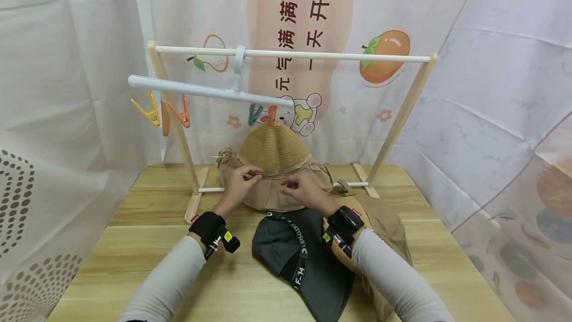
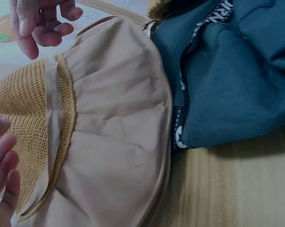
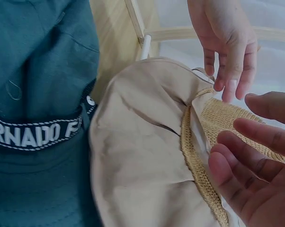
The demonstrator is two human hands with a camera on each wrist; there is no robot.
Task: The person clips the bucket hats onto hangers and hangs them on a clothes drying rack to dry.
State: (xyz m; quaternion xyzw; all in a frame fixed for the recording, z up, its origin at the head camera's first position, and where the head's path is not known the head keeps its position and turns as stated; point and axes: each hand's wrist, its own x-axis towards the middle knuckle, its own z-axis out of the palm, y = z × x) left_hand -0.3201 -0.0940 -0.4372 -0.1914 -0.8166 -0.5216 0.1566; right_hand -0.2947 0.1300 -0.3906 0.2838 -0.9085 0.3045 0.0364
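Observation:
A sun hat with a woven straw crown (image 1: 273, 150) and a tan fabric brim (image 1: 268, 195) hangs beneath an orange clip (image 1: 272, 113) on a pale blue hanger (image 1: 201, 88). At the left of the hat's crown seam is my left hand (image 1: 241, 183), its fingers loosely bent and holding nothing. My right hand (image 1: 304, 188) is on the other side of the seam, also loosely bent, with nothing between the fingers in the right wrist view. A pale band (image 2: 52, 109) runs along the seam between the straw and the brim. Whether the fingertips touch the hat is unclear.
A dark cap (image 1: 308, 257) with a lettered strap lies in front of the hat. Another tan hat (image 1: 389, 222) lies partly under my right forearm. Yellow (image 1: 151, 112), orange and green clips hang on the hanger, which hooks over a wooden rack's rail (image 1: 335, 55).

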